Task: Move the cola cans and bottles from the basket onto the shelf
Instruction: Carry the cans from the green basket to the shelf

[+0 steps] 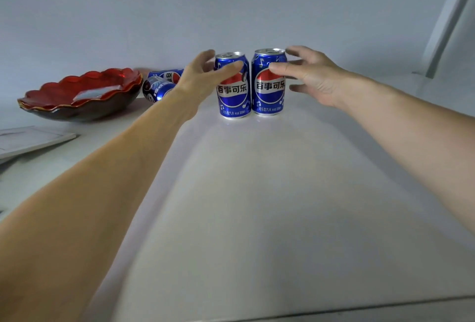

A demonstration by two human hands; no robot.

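Observation:
Two blue cola cans stand upright side by side on the white shelf [257,193]. My left hand [203,77] reaches round the left can [235,95], its thumb lying across the can's front and its fingers spread loosely by the rim. In the same way my right hand [311,75] cups the right can [268,93], thumb tip on the front; its lower fingers stand clear of the can's side. Two more cola cans [160,84] lie on their sides behind my left wrist, partly hidden by it.
A red scalloped bowl [82,98] sits at the left of the shelf, next to the lying cans. A flat white board [30,139] lies in front of it at the left edge. A white upright [447,21] rises at the far right.

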